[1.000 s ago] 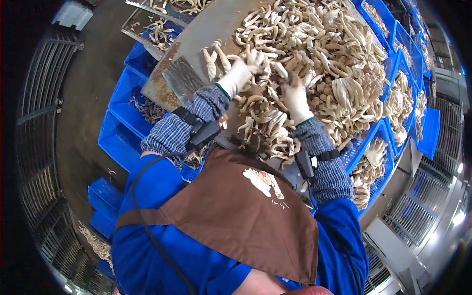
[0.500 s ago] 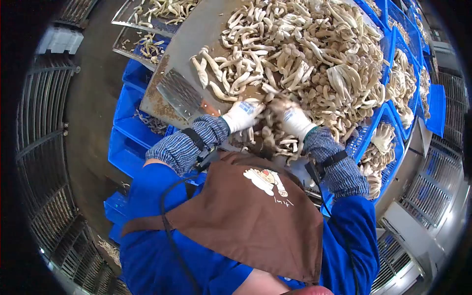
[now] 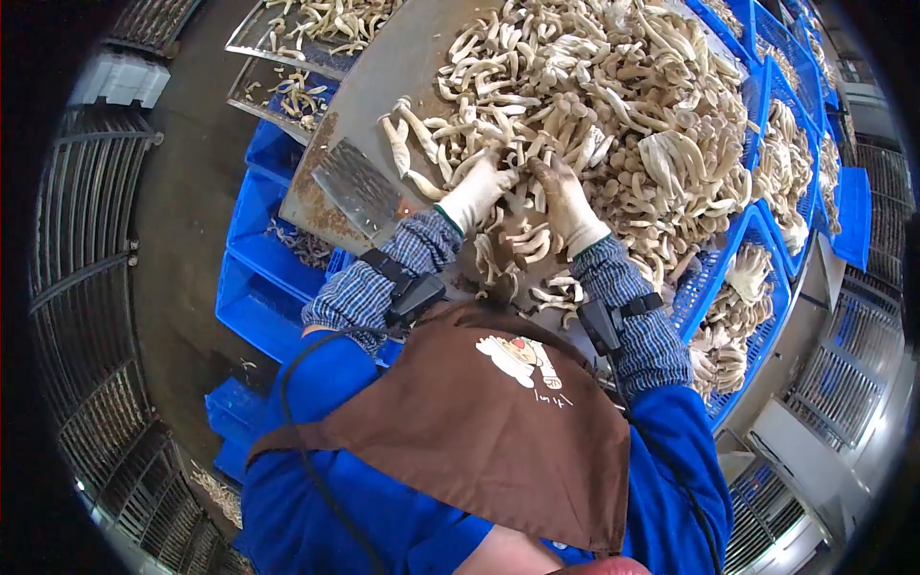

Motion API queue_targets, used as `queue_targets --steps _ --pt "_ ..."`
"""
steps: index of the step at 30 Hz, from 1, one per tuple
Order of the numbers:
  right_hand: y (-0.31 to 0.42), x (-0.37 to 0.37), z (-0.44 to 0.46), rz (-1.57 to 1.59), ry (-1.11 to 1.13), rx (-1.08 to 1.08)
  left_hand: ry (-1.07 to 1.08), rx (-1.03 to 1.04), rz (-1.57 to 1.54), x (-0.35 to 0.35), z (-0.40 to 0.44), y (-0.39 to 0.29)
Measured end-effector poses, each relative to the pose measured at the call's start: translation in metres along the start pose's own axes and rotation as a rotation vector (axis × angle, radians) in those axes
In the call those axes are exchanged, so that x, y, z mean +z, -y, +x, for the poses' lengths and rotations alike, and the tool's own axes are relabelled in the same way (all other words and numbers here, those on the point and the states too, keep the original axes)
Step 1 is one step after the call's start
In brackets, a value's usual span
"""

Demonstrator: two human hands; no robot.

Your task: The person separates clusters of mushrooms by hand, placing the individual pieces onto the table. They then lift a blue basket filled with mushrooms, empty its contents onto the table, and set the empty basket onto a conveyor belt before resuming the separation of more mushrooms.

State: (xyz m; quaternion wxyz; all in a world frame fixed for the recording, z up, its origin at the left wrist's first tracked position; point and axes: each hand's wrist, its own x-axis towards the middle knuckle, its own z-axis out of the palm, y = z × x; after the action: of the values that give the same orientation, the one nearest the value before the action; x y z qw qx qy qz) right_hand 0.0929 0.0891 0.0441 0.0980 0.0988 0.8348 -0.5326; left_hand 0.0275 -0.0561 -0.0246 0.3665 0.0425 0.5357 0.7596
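A large heap of pale brown mushrooms (image 3: 613,105) covers much of the metal table (image 3: 383,72). My left hand (image 3: 477,192), in a white glove, is at the near left side of the heap with its fingers closed at some mushrooms. Just right of it, my right hand (image 3: 567,199), in a glove with dirty fingertips, is closed too, its fingers among the mushroom stems. What exactly each hand pinches is too small to tell. A wide-bladed cleaver (image 3: 356,187) lies flat on the table left of my left hand. Loose mushrooms (image 3: 532,241) lie below both hands.
Blue crates of mushrooms (image 3: 733,321) line the table's right side. Blue bins (image 3: 259,307) stand along its left edge, one with dark scraps. Clear trays (image 3: 278,91) with mushroom pieces are at the upper left. Metal racks (image 3: 91,240) stand beyond the floor at far left.
Both hands have moved up from the near edge of the heap, deeper among the mushrooms. Below them, the pile near the apron has thinned and spread out.
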Motion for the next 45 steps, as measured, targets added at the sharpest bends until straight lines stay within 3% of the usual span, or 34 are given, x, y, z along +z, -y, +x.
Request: queue_targets --steps 2,3,4,5,6,8,9,10,12,13,15,16,18,20,21,22,24,25,26,27,28,30,31,33,34,36,37,38,40,41,42,43,44,45 --pt "-0.048 -0.006 0.02 -0.756 -0.243 -0.571 0.08 -0.114 0.066 -0.018 0.005 -0.007" --pt "-0.04 -0.01 0.022 -0.651 -0.216 -0.319 0.079 -0.056 -0.01 -0.022 0.0 -0.02" --pt "-0.03 -0.015 0.025 -0.539 -0.19 -0.073 0.055 -0.152 -0.042 -0.022 -0.004 -0.041" --pt "-0.047 -0.011 0.033 -0.022 -0.401 -0.108 0.015 -0.219 -0.098 -0.028 -0.001 -0.043" --pt "0.001 -0.022 0.024 0.42 -0.215 0.218 -0.028 -0.289 -0.156 -0.033 0.001 -0.043" --pt "-0.076 0.009 0.059 0.689 -0.27 0.134 0.107 -0.292 -0.224 -0.041 0.011 -0.032" --pt "-0.006 -0.001 0.03 0.351 -0.159 0.162 0.142 -0.185 -0.196 -0.036 0.014 -0.032" --pt "-0.03 0.008 0.044 -0.148 -0.187 -0.143 0.177 -0.078 -0.169 -0.029 0.017 -0.033" --pt "-0.05 0.007 0.049 -0.61 -0.163 -0.207 0.15 -0.051 -0.192 -0.027 0.019 -0.043" --pt "-0.062 0.01 0.052 -0.609 -0.158 -0.204 0.112 -0.051 -0.093 -0.039 0.03 -0.036" --pt "-0.089 0.017 0.057 -0.812 -0.551 -0.44 -0.04 -0.149 -0.007 -0.033 0.021 -0.064" --pt "-0.069 0.012 0.048 -0.812 -0.549 -0.439 -0.121 0.07 0.265 -0.053 0.04 -0.037" --pt "-0.003 0.001 0.006 -0.399 -0.272 -0.431 -0.143 0.199 0.211 -0.052 0.041 -0.043" --pt "-0.022 -0.001 -0.022 -0.518 0.175 -0.519 -0.041 0.099 0.239 -0.031 0.011 -0.08" --pt "-0.037 0.007 -0.041 -0.836 0.205 -0.594 -0.061 0.305 0.722 -0.042 0.022 -0.058" --pt "-0.045 0.004 -0.058 -0.971 0.405 -0.472 -0.143 0.503 1.192 -0.036 0.006 -0.061" --pt "-0.062 -0.004 -0.065 -1.031 0.446 -0.353 0.143 0.653 1.589 -0.027 -0.023 -0.077" --pt "-0.081 -0.006 -0.061 -1.021 0.385 -0.269 0.352 0.436 1.656 -0.017 -0.039 -0.078" --pt "-0.099 -0.005 -0.056 -1.009 0.327 -0.188 0.52 0.549 1.6 -0.019 -0.046 -0.067" --pt "-0.075 -0.013 -0.054 -0.813 0.238 -0.182 0.772 0.339 1.664 -0.016 -0.049 -0.037" --pt "-0.082 -0.01 -0.05 -0.659 0.136 -0.077 0.757 0.714 1.794 -0.034 -0.068 -0.012" --pt "-0.077 0.002 -0.047 -0.517 -0.089 0.039 0.619 0.941 1.696 -0.051 -0.073 0.055" --pt "-0.084 0.005 -0.047 -0.514 -0.091 0.037 0.62 0.94 1.699 -0.05 -0.071 0.054" --pt "-0.105 0.008 -0.046 -0.331 -0.237 0.043 0.616 0.624 1.608 -0.043 -0.059 0.048" --pt "-0.105 0.008 -0.05 -0.334 -0.243 0.046 0.664 0.185 1.588 -0.022 -0.056 0.013" --pt "-0.101 0.006 -0.058 0.418 -0.281 0.071 0.226 0.142 1.078 -0.024 -0.06 0.014" --pt "-0.089 -0.003 -0.059 0.068 -0.325 0.032 0.068 0.015 0.917 -0.02 -0.055 0.011" --pt "-0.077 -0.001 -0.059 0.067 -0.329 0.025 -0.087 -0.11 0.751 -0.016 -0.049 0.007" --pt "-0.06 0.011 -0.057 0.245 -0.462 0.083 -0.072 -0.01 0.783 -0.019 -0.037 0.024" --pt "-0.07 0.009 -0.056 0.274 -0.221 0.34 -0.03 0.034 0.643 -0.01 -0.031 0.035" --pt "-0.079 0.026 -0.051 0.234 -0.244 0.142 0.011 0.075 0.502 -0.001 -0.026 0.043" --pt "-0.089 0.033 -0.05 -0.093 -0.22 0.013 0.075 -0.004 0.05 0.007 -0.027 0.042" --pt "-0.099 0.039 -0.048 -0.418 -0.193 -0.117 0.075 -0.001 0.053 0.004 -0.028 0.036" --pt "-0.101 0.04 -0.041 -0.916 -0.427 -0.541 -0.008 -0.118 0.043 0.004 -0.032 0.016"
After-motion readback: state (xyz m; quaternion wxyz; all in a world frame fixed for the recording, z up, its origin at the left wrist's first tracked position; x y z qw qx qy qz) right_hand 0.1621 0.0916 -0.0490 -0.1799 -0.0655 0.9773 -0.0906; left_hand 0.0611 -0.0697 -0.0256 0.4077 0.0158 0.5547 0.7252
